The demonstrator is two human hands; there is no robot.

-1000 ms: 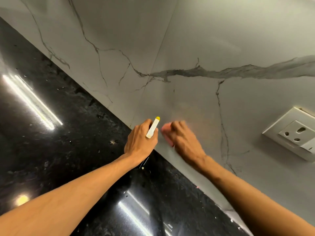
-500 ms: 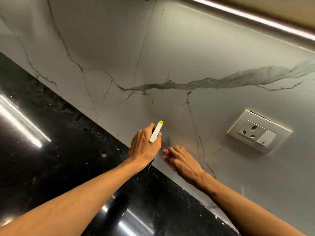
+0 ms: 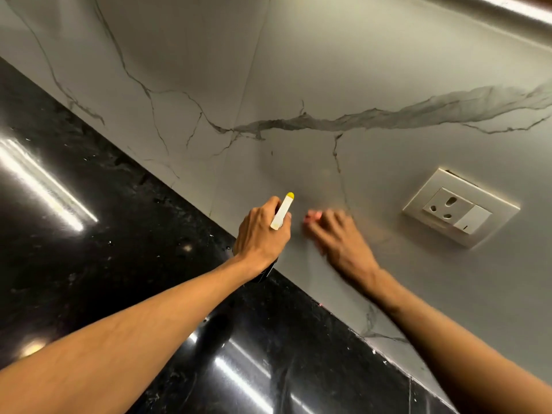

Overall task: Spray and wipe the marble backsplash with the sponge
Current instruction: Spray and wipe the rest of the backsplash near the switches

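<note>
My left hand grips a spray bottle with a white head and yellow nozzle tip, its dark body mostly hidden under the palm; the nozzle points at the white marble backsplash with grey veins. Just to its right, my right hand presses a pink sponge against the backsplash near its lower edge. The hand is motion-blurred and covers most of the sponge; only a pink corner shows past the fingertips.
A glossy black countertop with light reflections runs below the backsplash. A cream wall socket with a switch is mounted on the marble to the right of my right hand. A lit strip runs along the top right.
My right hand with the sponge has slid along the marble, down and then back up towards the socket side. The left hand keeps the bottle in about the same place. The view tilted upward.
</note>
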